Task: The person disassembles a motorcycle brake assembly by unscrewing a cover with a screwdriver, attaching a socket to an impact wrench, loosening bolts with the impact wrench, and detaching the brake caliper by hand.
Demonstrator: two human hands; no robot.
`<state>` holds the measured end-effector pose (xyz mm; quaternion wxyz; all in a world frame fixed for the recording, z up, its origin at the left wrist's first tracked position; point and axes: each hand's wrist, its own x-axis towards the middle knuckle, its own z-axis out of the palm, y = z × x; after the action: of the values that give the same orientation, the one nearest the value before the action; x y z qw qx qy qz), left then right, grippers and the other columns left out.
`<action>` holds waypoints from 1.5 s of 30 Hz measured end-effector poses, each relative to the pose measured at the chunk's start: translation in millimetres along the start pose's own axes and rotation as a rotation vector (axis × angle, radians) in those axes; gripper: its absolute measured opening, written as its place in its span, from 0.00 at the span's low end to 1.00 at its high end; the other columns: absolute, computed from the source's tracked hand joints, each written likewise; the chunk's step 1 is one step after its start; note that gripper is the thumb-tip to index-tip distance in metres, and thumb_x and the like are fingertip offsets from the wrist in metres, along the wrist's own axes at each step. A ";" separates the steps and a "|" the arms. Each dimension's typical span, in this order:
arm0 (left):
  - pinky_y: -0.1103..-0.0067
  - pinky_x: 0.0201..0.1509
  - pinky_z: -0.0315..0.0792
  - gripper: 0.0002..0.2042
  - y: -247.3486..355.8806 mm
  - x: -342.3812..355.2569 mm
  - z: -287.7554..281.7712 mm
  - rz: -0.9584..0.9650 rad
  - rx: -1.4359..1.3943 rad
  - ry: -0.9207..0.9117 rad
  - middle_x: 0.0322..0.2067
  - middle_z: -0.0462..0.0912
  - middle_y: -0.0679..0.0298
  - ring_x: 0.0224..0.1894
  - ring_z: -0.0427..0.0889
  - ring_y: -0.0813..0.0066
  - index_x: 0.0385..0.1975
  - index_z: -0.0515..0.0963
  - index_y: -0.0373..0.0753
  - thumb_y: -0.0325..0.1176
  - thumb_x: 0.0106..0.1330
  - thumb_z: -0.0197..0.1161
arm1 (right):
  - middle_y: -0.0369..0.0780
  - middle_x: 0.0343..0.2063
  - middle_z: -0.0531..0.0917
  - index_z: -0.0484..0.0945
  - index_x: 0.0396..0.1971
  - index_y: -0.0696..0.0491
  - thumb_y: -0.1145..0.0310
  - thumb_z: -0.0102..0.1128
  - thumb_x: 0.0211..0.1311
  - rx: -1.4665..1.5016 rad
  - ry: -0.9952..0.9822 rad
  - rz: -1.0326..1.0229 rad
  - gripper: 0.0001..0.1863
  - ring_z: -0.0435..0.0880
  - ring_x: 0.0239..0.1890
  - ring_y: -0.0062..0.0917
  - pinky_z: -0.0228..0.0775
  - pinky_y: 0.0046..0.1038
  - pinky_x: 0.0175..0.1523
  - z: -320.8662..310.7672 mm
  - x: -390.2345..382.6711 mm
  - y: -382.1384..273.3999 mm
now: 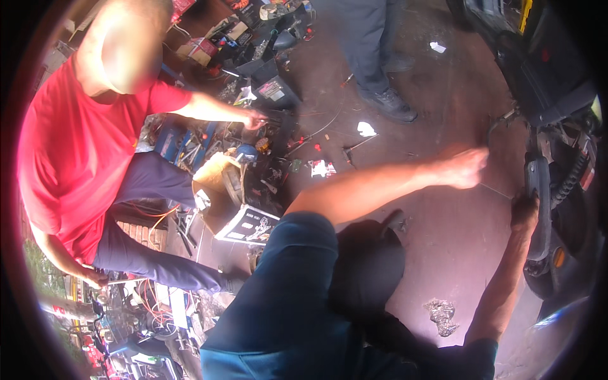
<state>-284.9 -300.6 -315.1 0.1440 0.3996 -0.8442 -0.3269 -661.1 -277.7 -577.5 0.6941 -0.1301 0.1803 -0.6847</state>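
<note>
While working at the side of the dark vehicle [539, 85], treat the long dark bar [543, 218], near the right edge of the view and beside the ribbed coil [565, 183], as the part to control. Right grip [525, 213]: in shadow, against the near edge of the bar; cannot tell from here about the wrap of the fingers behind it, or about a firm clamp. Left grip [465, 168]: raised to the left of the bar, apart from it, fingers curled; cannot tell about anything pinched inside.

Better, by judgement, to bear on the bar with the whole palm than with fingertips, and to press evenly along its length instead of prying at one end. Before any hard pull, feel for a catch around the coil and go gently there. For a second hold, bring the left grip to the bar's upper end, clear of the metal lever [508, 115]. Avoid leaning on the orange light [558, 256] near the lower end.

Mind the floor [430, 272] too: step around the crumpled foil [441, 316] and the long thin tool [361, 145]. Leave elbow room for the co-worker in a red shirt [88, 145], off to the left.
</note>
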 end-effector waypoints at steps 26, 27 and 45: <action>0.65 0.44 0.73 0.10 126.7 71.6 -51.2 0.163 -0.243 0.602 0.32 0.80 0.50 0.39 0.80 0.51 0.33 0.70 0.32 0.23 0.50 0.58 | 0.36 0.39 0.75 0.69 0.55 0.46 0.55 0.46 0.67 -0.098 0.525 -0.189 0.19 0.74 0.37 0.26 0.67 0.30 0.42 105.9 1.4 38.7; 0.65 0.43 0.74 0.11 133.5 74.8 -53.5 0.190 -0.208 0.612 0.31 0.80 0.49 0.38 0.80 0.50 0.33 0.70 0.32 0.23 0.49 0.58 | 0.35 0.33 0.74 0.70 0.53 0.45 0.56 0.45 0.67 -0.124 0.574 -0.201 0.18 0.72 0.36 0.24 0.65 0.29 0.39 125.5 -4.0 39.8; 0.78 0.15 0.66 0.11 173.1 92.4 -76.6 0.296 -0.706 0.540 0.22 0.79 0.59 0.11 0.72 0.76 0.42 0.71 0.31 0.25 0.60 0.59 | 0.42 0.33 0.81 0.71 0.47 0.54 0.52 0.60 0.59 -0.354 0.712 -0.202 0.24 0.80 0.27 0.30 0.73 0.31 0.31 184.5 -35.1 51.1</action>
<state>-405.8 -324.3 -144.3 0.5308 0.2719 -0.6616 -0.4544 -535.9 -253.5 -430.6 0.4846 -0.0195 0.5107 -0.7100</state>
